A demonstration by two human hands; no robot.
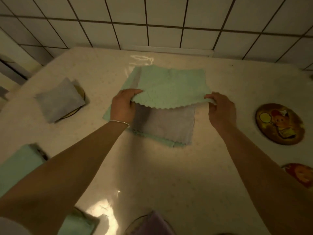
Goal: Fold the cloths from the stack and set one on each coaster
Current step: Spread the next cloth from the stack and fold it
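Green cloth, already folded, sits at the far left edge [18,165] on a mostly hidden coaster, and a folded grey cloth [59,100] covers another coaster further back on the pale bench [169,175]; two more covered coasters show at the near edge, one with a green cloth [77,224] and one with a purplish cloth [152,223]. Towards the middle, the left hand [123,106] pinches the near left corner of the top green cloth [169,85], thumb over the scalloped hem, a thin bangle [119,122] on the wrist. That cloth is lifted at its near edge and lies draped back over the stack, exposing a grey cloth [166,124] beneath and another green one [177,144] under that. The right hand [220,111] grips the opposite near corner in the same way. To fold well, I judge both corners should travel forward together at equal height, landing squarely on the far corners so the hems match, without dragging the grey layer along; pressing the crease flat afterwards would keep it tidy. At the right, two picture-printed coasters stay bare, one round and fully visible [279,123], one cut off by the frame [301,175]; the finished square likely belongs on one of them.
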